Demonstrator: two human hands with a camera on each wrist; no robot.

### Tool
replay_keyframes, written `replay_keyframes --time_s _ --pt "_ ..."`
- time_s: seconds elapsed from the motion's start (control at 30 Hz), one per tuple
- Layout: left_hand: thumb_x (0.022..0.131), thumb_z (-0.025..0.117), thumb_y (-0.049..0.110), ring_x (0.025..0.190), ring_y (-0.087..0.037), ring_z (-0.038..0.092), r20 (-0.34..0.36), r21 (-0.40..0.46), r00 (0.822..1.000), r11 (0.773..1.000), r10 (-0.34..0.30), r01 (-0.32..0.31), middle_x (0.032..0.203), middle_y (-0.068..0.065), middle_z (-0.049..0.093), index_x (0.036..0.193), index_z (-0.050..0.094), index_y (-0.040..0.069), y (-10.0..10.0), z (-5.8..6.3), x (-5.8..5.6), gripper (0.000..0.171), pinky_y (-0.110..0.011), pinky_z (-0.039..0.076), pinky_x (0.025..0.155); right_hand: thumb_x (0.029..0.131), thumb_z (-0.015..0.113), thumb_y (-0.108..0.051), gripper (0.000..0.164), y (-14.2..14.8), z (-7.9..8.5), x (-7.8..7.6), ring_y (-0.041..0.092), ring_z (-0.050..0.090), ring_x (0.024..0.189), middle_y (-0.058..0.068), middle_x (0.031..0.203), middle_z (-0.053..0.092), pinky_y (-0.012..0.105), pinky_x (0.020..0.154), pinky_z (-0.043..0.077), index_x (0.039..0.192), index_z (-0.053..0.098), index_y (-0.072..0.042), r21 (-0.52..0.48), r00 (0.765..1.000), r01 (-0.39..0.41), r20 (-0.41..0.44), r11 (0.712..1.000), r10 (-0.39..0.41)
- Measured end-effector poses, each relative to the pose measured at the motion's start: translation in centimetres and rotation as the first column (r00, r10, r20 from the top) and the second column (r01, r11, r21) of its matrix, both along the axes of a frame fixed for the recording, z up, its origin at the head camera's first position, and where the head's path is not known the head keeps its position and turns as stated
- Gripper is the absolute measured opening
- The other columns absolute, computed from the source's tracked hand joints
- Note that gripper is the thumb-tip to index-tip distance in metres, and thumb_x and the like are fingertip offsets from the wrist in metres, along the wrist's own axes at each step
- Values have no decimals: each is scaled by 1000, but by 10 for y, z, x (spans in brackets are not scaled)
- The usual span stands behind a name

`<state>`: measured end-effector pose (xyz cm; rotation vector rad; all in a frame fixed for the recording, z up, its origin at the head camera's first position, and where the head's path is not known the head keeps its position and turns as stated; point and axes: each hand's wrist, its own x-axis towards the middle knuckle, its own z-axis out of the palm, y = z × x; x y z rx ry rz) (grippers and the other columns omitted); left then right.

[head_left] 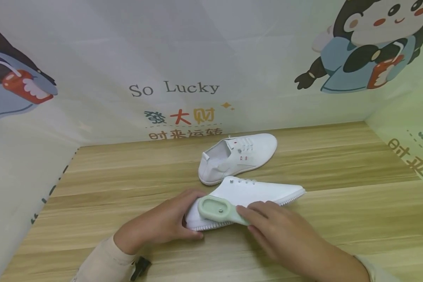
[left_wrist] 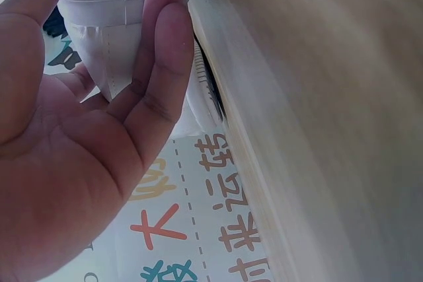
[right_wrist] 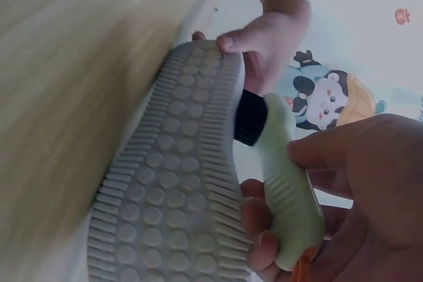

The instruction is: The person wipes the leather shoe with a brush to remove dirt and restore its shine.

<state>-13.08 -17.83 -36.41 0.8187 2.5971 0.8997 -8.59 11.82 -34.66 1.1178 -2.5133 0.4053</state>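
A white shoe [head_left: 257, 192] lies tilted on its side, its studded sole [right_wrist: 172, 163] facing the right wrist camera. My left hand [head_left: 165, 217] grips its heel, with the thumb along the sole edge; the left wrist view shows the fingers curled about the heel [left_wrist: 109, 37]. In my right hand [head_left: 282, 231] is a pale green shoe brush [head_left: 216, 209], pinched by its handle [right_wrist: 287, 196]. Its dark bristles [right_wrist: 251, 118] press against the side of the shoe near the heel. Behind stands a second white shoe [head_left: 257, 150], upright with its toe to the right.
The shoes are on a wood-grain table [head_left: 127, 168]. A pale printed backdrop [head_left: 176, 47] with cartoon figures and lettering rises along the back and sides. Near my left sleeve [head_left: 102, 260] there is a small black object [head_left: 141, 268].
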Motion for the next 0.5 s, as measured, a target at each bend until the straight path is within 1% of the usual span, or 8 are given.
replay_keyframes --time_s 0.1,0.23,0.33,0.5 --pt "75 88 28 111 -8 54 -1 -2 1000 1000 0 0 135 9 51 142 45 26 0 1 0 80 -31 47 99 82 78 -13 48 3 4 0 17 68 98 3 111 69 37 83 57 129 66 -15 0 1000 22 -4 1000 -22" --pt "75 88 28 111 -8 54 2 -4 1000 1000 4 -4 135 9 51 142 45 25 1 1 0 80 -31 47 99 81 77 -12 45 7 8 -1 16 67 94 1 108 70 35 80 57 125 68 -16 -8 998 46 -35 999 -47" --pt "75 88 28 110 -8 54 9 -6 1000 1000 6 -6 134 9 51 142 45 24 1 0 0 80 -31 47 98 81 76 -12 44 10 12 -2 16 67 94 1 108 70 36 80 57 124 69 -17 5 997 71 -34 997 -71" --pt "75 88 28 109 -8 55 13 -6 1000 1000 5 -5 132 9 52 141 45 23 1 0 -1 79 -30 47 97 84 69 -13 35 17 17 -4 16 68 94 0 105 71 36 80 57 119 71 -15 22 992 121 -22 992 -121"
